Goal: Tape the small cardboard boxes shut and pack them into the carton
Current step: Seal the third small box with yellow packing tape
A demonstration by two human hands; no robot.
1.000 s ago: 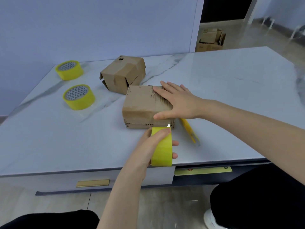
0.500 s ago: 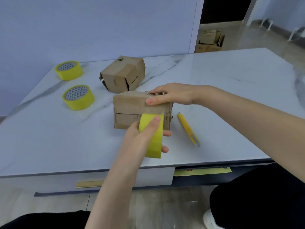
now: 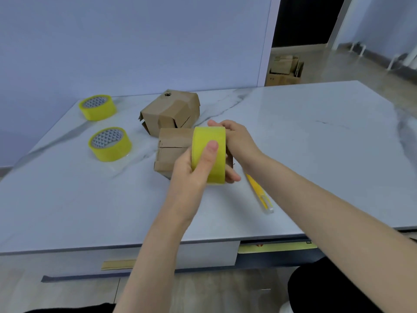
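Tape roll (image 3: 209,134) in curled left hand (image 3: 189,175)

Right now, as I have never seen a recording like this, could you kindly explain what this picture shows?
There is no machine here: a person works with bare hands. The view comes from a wide-angle camera worn on their head, looking down over a pale marble-look table. The left hand has its grip round a roll of yellow tape, held in front of a small cardboard box whose flaps show an open seam. The right hand holds that box at its right end. Behind it stands a second cardboard box, its flaps loose. To the left lie a near tape roll and a far tape roll. A yellow utility knife lies to the right. Beyond the table, cardboard cartons sit on the floor.
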